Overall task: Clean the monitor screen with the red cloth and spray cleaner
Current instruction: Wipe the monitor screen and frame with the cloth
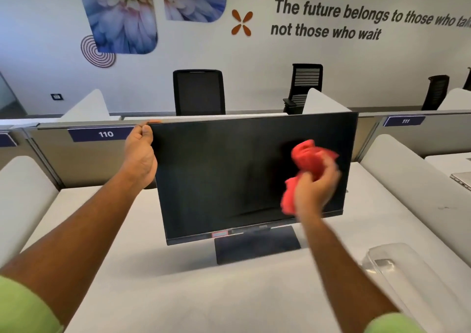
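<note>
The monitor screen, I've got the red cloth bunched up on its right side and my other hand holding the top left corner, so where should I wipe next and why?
Probably sweep the red cloth leftward across the monitor screen. The right hand holds it over the right part, leaving the centre and left uncovered, while the left hand grips the top left corner, steadying the monitor for that stroke.

Red cloth (309, 165), black monitor screen (229, 179), white desk (178, 294) (green sleeves (23, 309)), navy labels (104, 134) with white numerals.
</note>
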A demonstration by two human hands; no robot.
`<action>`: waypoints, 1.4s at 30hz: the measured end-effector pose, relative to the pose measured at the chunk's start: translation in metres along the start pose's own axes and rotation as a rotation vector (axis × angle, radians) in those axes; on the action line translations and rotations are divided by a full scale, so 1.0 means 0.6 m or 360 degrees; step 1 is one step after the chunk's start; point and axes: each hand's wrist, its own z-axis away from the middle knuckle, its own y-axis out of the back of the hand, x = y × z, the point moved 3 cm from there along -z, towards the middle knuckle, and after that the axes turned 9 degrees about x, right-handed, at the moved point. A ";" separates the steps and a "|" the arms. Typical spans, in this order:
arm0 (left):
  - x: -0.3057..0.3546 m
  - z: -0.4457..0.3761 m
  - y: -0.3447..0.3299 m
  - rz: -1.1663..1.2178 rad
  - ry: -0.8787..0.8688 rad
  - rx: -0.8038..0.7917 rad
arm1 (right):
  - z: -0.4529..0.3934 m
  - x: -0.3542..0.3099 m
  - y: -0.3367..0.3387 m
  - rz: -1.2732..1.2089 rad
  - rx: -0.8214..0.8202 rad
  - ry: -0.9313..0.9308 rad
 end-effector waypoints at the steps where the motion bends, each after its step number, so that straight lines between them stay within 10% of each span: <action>1: 0.000 0.001 0.001 0.0007 -0.0009 -0.0003 | -0.057 -0.015 0.001 0.0085 0.0126 0.0070; 8: 0.003 0.009 -0.003 0.0077 -0.0036 -0.0063 | -0.204 -0.028 -0.046 0.0615 0.0151 0.0225; 22: 0.004 0.004 0.000 0.0256 0.0044 -0.0262 | 0.308 -0.157 -0.257 0.0621 -0.0583 0.1126; 32: 0.001 -0.004 0.041 0.0364 0.0323 -0.0440 | 0.381 -0.108 -0.272 0.0743 -0.0788 0.1575; 42: 0.050 -0.021 0.050 -0.0576 -0.0115 -0.0429 | 0.434 0.026 -0.163 0.0945 -0.1297 0.1716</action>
